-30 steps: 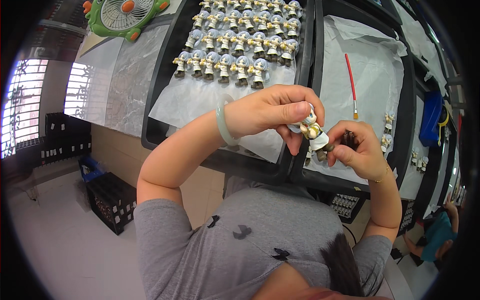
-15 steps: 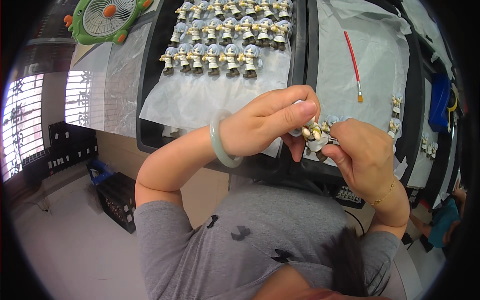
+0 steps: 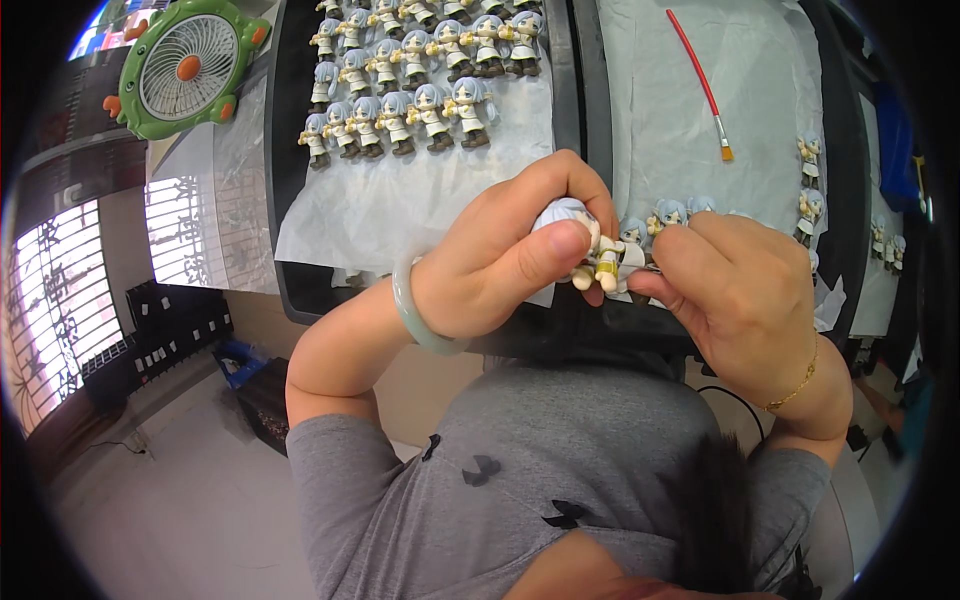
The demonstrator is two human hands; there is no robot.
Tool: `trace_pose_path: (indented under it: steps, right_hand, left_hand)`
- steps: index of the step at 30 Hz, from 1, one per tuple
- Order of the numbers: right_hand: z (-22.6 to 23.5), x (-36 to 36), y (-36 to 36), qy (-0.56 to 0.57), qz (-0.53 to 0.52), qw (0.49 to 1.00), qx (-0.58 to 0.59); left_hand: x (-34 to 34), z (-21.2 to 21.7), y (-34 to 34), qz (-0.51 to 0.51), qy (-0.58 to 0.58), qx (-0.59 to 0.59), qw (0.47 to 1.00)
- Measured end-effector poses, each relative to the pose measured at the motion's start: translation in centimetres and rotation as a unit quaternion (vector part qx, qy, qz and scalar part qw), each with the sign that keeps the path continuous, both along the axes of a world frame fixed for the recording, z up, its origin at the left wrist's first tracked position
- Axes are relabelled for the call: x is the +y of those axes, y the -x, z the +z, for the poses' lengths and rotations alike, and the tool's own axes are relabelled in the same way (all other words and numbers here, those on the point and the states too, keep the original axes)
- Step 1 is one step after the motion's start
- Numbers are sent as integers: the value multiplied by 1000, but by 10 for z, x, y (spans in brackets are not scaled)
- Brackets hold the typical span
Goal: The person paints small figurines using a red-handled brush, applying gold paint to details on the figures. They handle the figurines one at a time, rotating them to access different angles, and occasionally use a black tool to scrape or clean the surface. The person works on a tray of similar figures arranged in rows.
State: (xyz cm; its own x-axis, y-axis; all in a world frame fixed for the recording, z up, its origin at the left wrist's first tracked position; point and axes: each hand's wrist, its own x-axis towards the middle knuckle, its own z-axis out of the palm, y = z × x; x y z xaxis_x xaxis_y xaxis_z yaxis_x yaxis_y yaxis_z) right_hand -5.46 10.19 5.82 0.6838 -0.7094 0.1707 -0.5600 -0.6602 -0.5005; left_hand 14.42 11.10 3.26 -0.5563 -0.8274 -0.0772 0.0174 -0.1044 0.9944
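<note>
A white-and-grey figurine [image 3: 606,250] is held above the adjoining rims of two black trays, towards their near edges. It is pinched by the fingers of the left hand [image 3: 510,250], the thumb pressed against its head. The fingers of the right hand [image 3: 745,290] are curled at its lower end; whether anything is pinched cannot be told. More figurines [image 3: 668,214] are crowded just beside the right hand, and others [image 3: 809,212] are lined along the right edge of the right tray [image 3: 843,130]. A red brush [image 3: 703,82] is laid towards its far edge, surrounded by bare paper [image 3: 765,90]. The far part of the left tray [image 3: 284,140] is filled by figurine rows [image 3: 468,112]; bare paper [image 3: 350,215] is left nearer its front edge.
</note>
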Motion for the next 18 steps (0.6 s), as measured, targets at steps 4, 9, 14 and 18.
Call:
trace_pose_path:
  steps: [4, 9, 14, 18]
  right_hand:
    - [-3, -3, 5, 15, 22, 999, -34]
    - [-7, -4, 4, 35, 6, 999, -32]
    - [-10, -1, 4, 58, -9, 998, -35]
    - [-12, 0, 4, 68, -11, 997, -32]
  left_hand:
    - [-1, -8, -2, 6, 74, 13, 997]
    - [0, -11, 2, 3, 138, 24, 990]
    - [1, -14, 3, 16, 149, 16, 989]
    - [2, -12, 5, 18, 139, 2, 990]
